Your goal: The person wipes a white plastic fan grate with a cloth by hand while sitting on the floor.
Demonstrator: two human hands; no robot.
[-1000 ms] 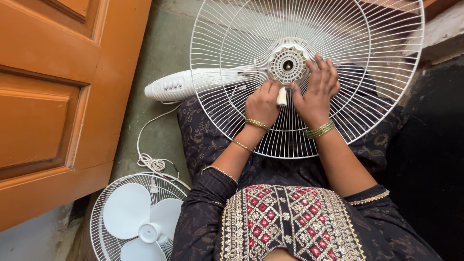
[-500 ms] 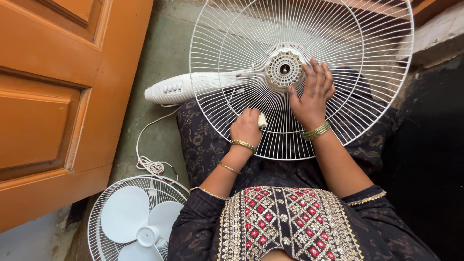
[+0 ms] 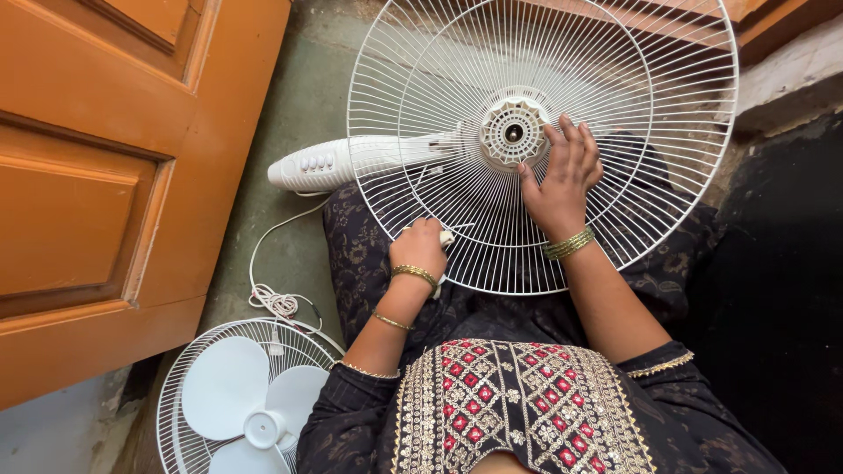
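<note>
Fan stripped down: rear wire guard (image 3: 615,79) lies across the lap, hub (image 3: 514,132) at its centre. Right hand (image 3: 560,180) rests beside the hub, fingers spread flat on the wires, gripping nothing. Left hand (image 3: 419,247), at the guard's near-left edge, fingers curled round a small white cap (image 3: 446,237). Next move likely needs a place for that cap.

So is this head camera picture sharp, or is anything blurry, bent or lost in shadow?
Head view: mostly sharp in soft, even light. The wire fan guard and door edges bow, a wide-lens look. The right side falls into deep shadow. The left hand is slightly soft; the right hand is crisp.
</note>
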